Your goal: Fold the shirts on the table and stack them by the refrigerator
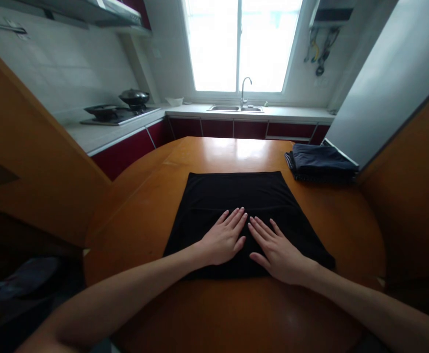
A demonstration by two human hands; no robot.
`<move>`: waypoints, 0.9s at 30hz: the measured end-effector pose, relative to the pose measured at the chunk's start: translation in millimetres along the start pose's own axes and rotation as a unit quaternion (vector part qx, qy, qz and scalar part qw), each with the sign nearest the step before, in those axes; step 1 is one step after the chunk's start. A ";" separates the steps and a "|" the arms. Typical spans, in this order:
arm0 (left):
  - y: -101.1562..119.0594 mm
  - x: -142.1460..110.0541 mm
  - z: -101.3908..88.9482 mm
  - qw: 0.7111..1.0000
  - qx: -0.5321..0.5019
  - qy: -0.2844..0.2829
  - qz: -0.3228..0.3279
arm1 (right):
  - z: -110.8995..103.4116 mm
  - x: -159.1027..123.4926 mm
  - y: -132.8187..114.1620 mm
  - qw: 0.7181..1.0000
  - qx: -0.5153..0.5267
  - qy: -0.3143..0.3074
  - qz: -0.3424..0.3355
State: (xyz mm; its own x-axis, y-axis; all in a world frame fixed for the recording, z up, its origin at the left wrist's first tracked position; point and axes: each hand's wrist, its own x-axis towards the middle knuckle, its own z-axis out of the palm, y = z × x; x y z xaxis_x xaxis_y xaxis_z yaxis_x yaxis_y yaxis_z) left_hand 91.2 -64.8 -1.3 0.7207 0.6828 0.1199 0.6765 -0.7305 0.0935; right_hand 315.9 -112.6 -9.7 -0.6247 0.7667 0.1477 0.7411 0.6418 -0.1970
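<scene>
A black piece of cloth point(236, 189), perhaps a garment, lies spread on the wooden table point(137, 220) right in front of me. It looks smooth, with a faint crease running across its middle. My left hand point(225, 239) rests flat on the cloth, palm down, fingers stretched forward. Close beside it, my right hand point(275, 251) also lies palm down on the fabric with its fingers extended and thumb apart. The fingertips of the two hands are near each other but do not touch. Neither hand grips anything.
A stack of folded dark clothes point(321, 162) sits at the table's right side. Beyond stand a counter with a sink point(234, 108), and a stove with a wok point(134, 96) and a pan point(102, 112). Wooden doors point(27, 147) flank the table.
</scene>
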 end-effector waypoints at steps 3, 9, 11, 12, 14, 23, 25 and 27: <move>-2.6 -0.6 0.8 1.000 -0.011 0.006 0.009 | -2.6 -1.3 4.3 1.000 0.007 -0.010 0.004; -3.5 -12.2 -8.6 0.997 -0.040 -0.039 0.051 | -2.2 -2.7 8.0 0.999 0.019 -0.004 0.036; -1.2 -16.9 -13.1 0.996 -0.043 -0.052 0.054 | 0.4 -2.7 7.5 0.999 0.015 0.000 0.047; 0.0 -18.5 -14.8 0.996 -0.044 -0.056 0.054 | 1.6 -2.5 7.3 0.999 0.012 0.001 0.051; 1.9 -19.6 -16.6 0.996 -0.044 -0.063 0.053 | 3.6 -2.2 7.1 0.999 0.006 0.001 0.054; -4.0 -33.4 -12.6 0.998 -0.033 -0.040 0.038 | -0.9 -13.4 20.7 0.995 -0.002 0.027 0.098; -9.1 -48.6 -16.9 0.998 -0.038 -0.042 0.026 | -1.9 -21.4 28.5 0.994 -0.002 0.035 0.104; -13.4 -67.0 -22.1 0.998 -0.038 -0.042 0.006 | -2.3 -30.7 37.8 0.993 -0.006 0.043 0.112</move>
State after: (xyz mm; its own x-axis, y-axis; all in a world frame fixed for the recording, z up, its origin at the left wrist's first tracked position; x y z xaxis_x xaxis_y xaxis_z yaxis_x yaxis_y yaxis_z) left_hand 30.5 -101.0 11.3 0.7407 0.6707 0.0379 0.6569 -0.7349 0.1685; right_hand 363.6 -111.8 -19.5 -0.4204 0.8887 0.1831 0.8627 0.4540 -0.2228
